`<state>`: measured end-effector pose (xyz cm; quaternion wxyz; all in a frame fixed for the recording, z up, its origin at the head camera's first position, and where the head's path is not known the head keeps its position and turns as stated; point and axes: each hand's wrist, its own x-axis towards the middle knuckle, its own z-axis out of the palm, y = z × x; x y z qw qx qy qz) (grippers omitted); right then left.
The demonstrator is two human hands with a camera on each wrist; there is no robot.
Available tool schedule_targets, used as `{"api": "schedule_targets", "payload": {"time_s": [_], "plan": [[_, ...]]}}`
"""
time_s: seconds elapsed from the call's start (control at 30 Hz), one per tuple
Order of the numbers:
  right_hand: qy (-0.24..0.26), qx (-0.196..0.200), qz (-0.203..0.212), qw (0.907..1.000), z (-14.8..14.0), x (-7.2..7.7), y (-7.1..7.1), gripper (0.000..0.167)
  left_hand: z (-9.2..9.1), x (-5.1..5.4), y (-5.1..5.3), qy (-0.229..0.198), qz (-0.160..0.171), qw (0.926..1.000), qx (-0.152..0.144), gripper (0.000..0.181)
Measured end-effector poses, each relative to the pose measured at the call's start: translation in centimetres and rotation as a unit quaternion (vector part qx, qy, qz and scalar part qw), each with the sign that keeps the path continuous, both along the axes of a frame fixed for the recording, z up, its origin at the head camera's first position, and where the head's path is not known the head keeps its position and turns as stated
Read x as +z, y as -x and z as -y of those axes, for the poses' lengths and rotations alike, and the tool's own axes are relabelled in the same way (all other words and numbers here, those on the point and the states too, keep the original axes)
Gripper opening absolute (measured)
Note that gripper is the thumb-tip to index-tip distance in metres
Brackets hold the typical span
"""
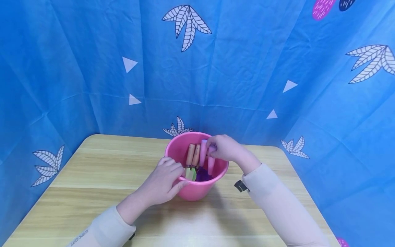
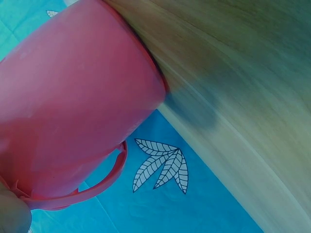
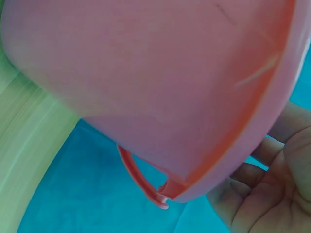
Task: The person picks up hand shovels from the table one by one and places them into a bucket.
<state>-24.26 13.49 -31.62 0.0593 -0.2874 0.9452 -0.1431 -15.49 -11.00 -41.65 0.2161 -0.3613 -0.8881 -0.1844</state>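
A pink bucket (image 1: 192, 190) stands upright on the table. My left hand (image 1: 165, 180) grips its near left rim, thumb along the outside; in the left wrist view only a bit of this hand (image 2: 13, 213) shows beside the bucket's handle. Over the right side of the opening, my right hand (image 1: 225, 147) pinches the top of a pink tool handle (image 1: 211, 165). A second pink handle (image 1: 203, 153) leans just left of it, and a purple part (image 1: 202, 174) lies below both. Bucket wall hides the right fingertips in the right wrist view.
Two wooden-handled tools (image 1: 190, 154) lean inside the bucket, with a pale green piece (image 1: 190, 173) at their lower ends. Under the bucket is a light wooden table (image 1: 123, 161). A blue patterned curtain (image 1: 216, 75) hangs behind and at both sides.
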Motion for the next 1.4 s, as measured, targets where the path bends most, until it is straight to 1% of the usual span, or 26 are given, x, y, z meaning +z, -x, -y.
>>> {"api": "schedule_targets", "payload": {"time_s": [0.17,0.3,0.63,1.07,1.4], "plan": [[0.006,-0.016,-0.008,0.9998,0.0,-0.3,0.4,0.02,0.0,0.1,0.0,0.001,-0.001,1.0,0.0,0.025],[0.008,-0.032,-0.005,0.9995,0.0,-0.4,0.6,0.021,0.0,0.1,0.0,0.002,-0.003,1.0,-0.003,0.025],[0.01,-0.038,-0.015,0.9991,-0.1,-0.7,1.1,0.02,-0.1,0.2,0.1,0.003,-0.006,1.0,-0.004,0.028],[0.005,-0.055,-0.025,0.9982,0.2,-0.8,1.1,0.02,0.0,0.0,0.1,0.001,-0.002,1.0,-0.004,0.027],[0.011,-0.078,-0.03,0.9964,0.1,-0.7,1.1,0.019,0.0,0.0,0.1,0.001,-0.004,1.0,-0.003,0.027]]}}
